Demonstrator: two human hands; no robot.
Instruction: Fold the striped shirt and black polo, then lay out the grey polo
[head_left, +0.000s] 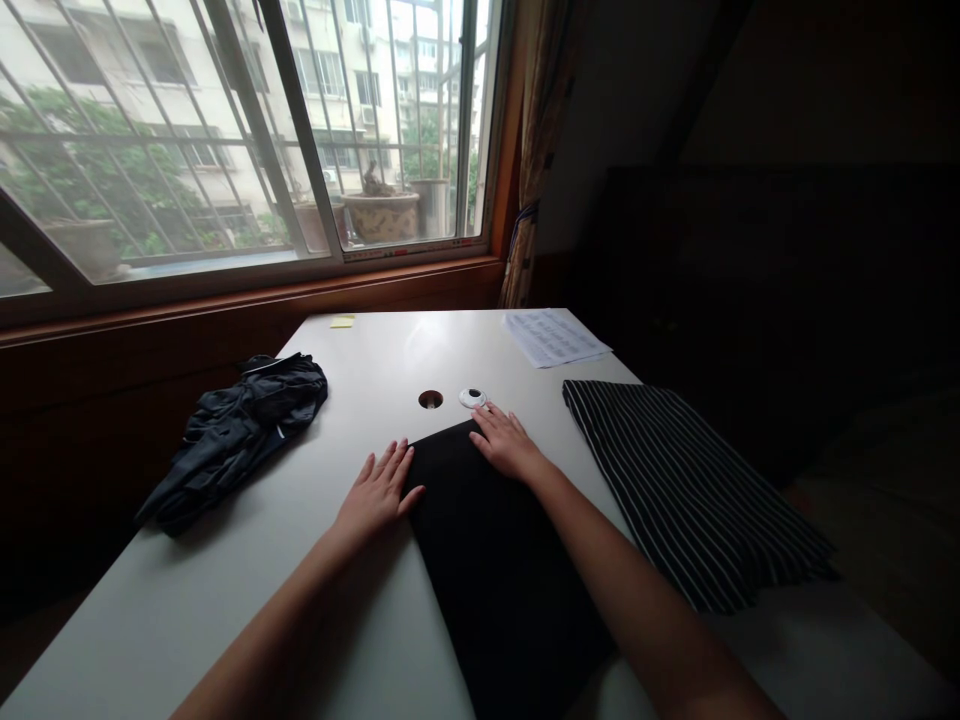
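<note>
A black folded cloth (502, 570) lies flat and lengthwise on the white table, its near end running out of view at the bottom. My left hand (379, 487) rests at its far left corner, fingers stretched out, the thumb touching the cloth's edge. On the far right corner lies my right hand (506, 440), palm down with the fingers extended. Neither hand grips anything. Just beyond the right fingertips is a small white round cover (472, 398) with a dark opening.
On the left lies a crumpled dark garment (247, 425). A folded black-and-white striped cloth (690, 480) is on the right. Printed sheets (555, 337) and a yellow sticky note (343, 322) lie along the far edge of the table (360, 370). The tabletop has a round hole (430, 400).
</note>
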